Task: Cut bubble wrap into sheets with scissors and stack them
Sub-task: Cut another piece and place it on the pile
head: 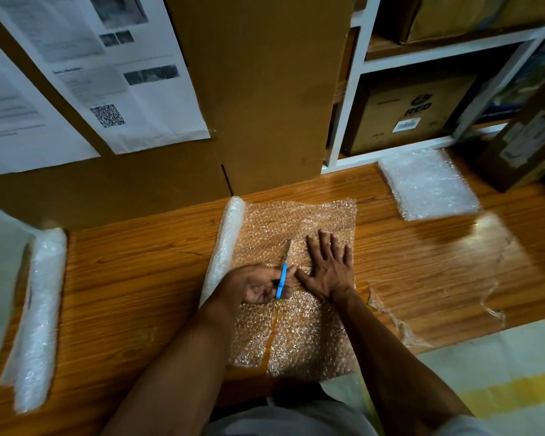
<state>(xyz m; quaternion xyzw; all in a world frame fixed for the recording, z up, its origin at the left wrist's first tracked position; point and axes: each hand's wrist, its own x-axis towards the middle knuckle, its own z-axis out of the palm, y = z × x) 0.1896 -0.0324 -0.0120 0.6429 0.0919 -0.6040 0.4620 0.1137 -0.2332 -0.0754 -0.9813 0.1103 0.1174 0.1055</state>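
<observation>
Cutting the clear bubble wrap sheet [296, 325]

Left hand [258, 286] grips blue-handled scissors [283, 273]; right hand [329, 265] presses flat, fingers spread. Best keep cutting straight.

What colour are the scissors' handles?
Bright blue; the scissors show best in the head view, held in the left hand.

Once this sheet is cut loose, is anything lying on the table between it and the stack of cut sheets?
Nothing visible. Bare table lies between the bubble wrap sheet under the right hand and the stack at far right. A clear plastic scrap lies nearer, off that path.
</observation>
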